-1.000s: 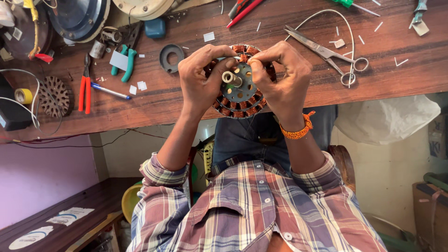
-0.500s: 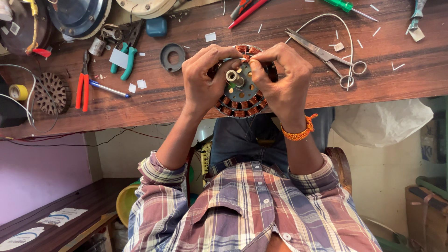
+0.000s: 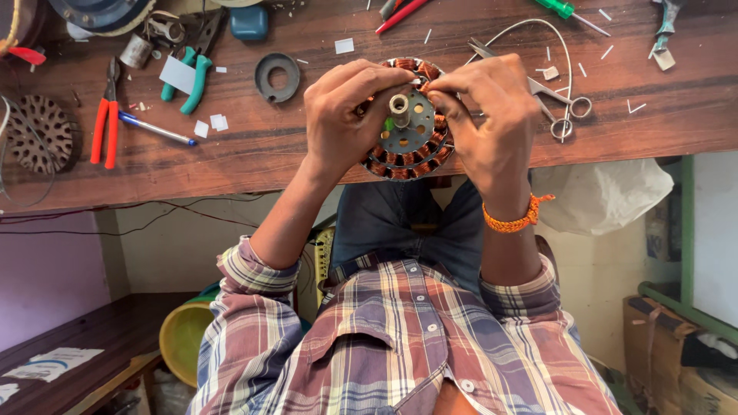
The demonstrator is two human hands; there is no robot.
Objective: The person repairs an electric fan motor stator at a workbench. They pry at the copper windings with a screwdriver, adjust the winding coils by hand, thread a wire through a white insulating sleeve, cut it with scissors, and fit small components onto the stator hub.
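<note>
The long brown wooden workbench [image 3: 231, 146] is stretching across the far side of the scene, littered with white paper scraps. At its near edge, in the middle, sits the round motor stator with copper-coloured windings and a grey metal hub [image 3: 407, 123]. Coils are looking wound all round the visible ring, so I judge the winding largely done and the slot work at the far side unfinished. The left hand [image 3: 346, 115] is gripping the stator's left rim, thumb and forefinger closing toward a small white sliver at the top. The right hand [image 3: 492, 115] is curling over the right rim, fingertips pinched almost shut at that same spot. Steel scissors [image 3: 538, 88] are lying just right; orange-handled pliers [image 3: 105, 127] far left.
</note>
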